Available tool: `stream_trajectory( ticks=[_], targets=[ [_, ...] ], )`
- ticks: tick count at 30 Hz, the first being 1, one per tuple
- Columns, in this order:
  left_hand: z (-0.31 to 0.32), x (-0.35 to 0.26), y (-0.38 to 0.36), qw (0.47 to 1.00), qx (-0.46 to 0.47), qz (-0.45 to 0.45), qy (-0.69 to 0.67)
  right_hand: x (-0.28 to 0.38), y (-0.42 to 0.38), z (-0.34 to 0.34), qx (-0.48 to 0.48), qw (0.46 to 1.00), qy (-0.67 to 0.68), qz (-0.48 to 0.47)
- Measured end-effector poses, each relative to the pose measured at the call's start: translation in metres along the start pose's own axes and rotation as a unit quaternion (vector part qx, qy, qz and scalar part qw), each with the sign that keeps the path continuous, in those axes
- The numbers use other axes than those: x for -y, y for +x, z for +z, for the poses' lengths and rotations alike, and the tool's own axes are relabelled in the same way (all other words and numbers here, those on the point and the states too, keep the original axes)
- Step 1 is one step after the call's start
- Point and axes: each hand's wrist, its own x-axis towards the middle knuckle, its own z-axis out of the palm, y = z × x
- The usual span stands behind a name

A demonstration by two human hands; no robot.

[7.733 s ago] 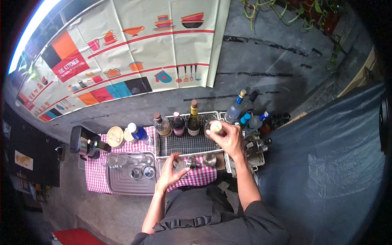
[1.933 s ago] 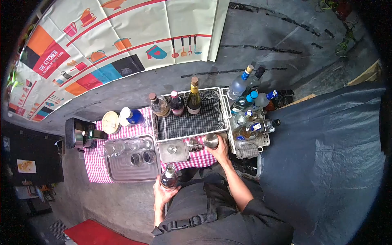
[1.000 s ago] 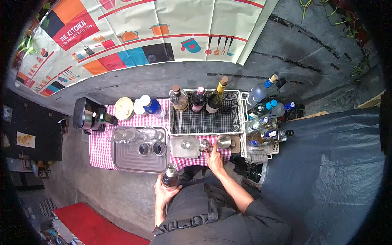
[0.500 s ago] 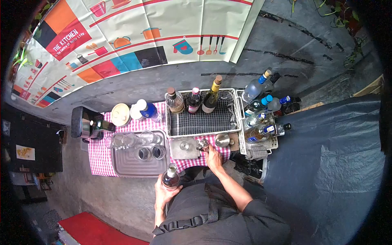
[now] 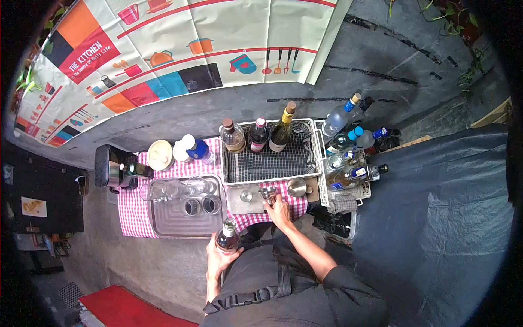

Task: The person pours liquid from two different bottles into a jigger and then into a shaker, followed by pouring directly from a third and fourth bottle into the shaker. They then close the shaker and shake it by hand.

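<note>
My left hand [image 5: 218, 256] wraps the round clear glass bottle [image 5: 226, 235] by its belly, heavy and slick, close against my apron, while my right hand [image 5: 279, 208] seemingly pinches the small steel jigger [image 5: 268, 193] on the checked cloth [image 5: 131, 218].

Red-and-white gingham is covering the tablecloth [image 5: 131, 215] at centre-left, with a plain grey tray [image 5: 174, 226] sitting on it. Upper left, the cream banner [image 5: 180, 49] is showing orange, red, blue and black blocks. Blue caps are topping the clear bottles [image 5: 343, 117] at centre-right. A dark blue tarp [image 5: 436, 218] is filling the right, and a red mat [image 5: 136, 308] is glowing bottom left.
</note>
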Motion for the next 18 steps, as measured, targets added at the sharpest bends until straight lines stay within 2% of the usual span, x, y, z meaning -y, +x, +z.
stream_trajectory(
  ticks=[4, 10, 12, 14, 16, 18],
  targets=[
    [0.0, 0.002, 0.001, 1.0, 0.007, -0.002, 0.006, -0.003, 0.002, 0.004, 0.027, 0.999, 0.018, 0.007],
    [0.001, 0.015, 0.002, 1.0, 0.006, 0.006, 0.002, -0.012, -0.013, -0.018, 0.019, 0.999, 0.027, 0.007],
    [0.0, 0.012, 0.003, 1.0, 0.0, 0.012, 0.028, -0.023, -0.018, -0.022, 0.003, 1.0, 0.008, -0.008],
    [0.0, 0.005, 0.003, 1.0, -0.001, 0.01, 0.019, -0.03, -0.022, -0.032, -0.049, 0.998, -0.019, 0.024],
    [0.001, 0.003, 0.003, 1.0, 0.0, 0.008, 0.01, -0.027, -0.023, -0.048, -0.053, 0.994, -0.016, 0.092],
    [0.001, 0.005, 0.003, 1.0, 0.006, -0.01, 0.011, -0.029, -0.024, -0.055, -0.114, 0.99, 0.044, 0.073]
  ],
)
